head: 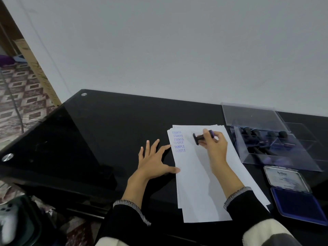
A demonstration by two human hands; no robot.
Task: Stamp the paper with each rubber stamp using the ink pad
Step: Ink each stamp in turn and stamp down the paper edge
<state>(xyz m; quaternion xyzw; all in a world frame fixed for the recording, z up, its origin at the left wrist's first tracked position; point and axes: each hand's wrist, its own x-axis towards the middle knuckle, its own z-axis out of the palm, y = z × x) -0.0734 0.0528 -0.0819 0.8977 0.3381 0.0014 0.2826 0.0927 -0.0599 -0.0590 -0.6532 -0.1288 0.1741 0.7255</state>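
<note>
— How are the fingers (211, 139) of the right hand (215, 147)?

— They are curled around the handle of a rubber stamp (202, 138), held on its side above the paper (200, 174). The fingers cover most of the handle, and the stamp face is hard to see.

— And the left hand (153, 161)?

— Flat on the black table (106, 130), fingers spread; the thumb and forefinger touch the paper's left edge, near blue "SAMPLE" prints (179, 142).

— Further out?

— To the right, a clear box (273, 146) with more stamps, blurred. Nearer, the open ink pad (300, 203), partly cut off by the frame.
</note>
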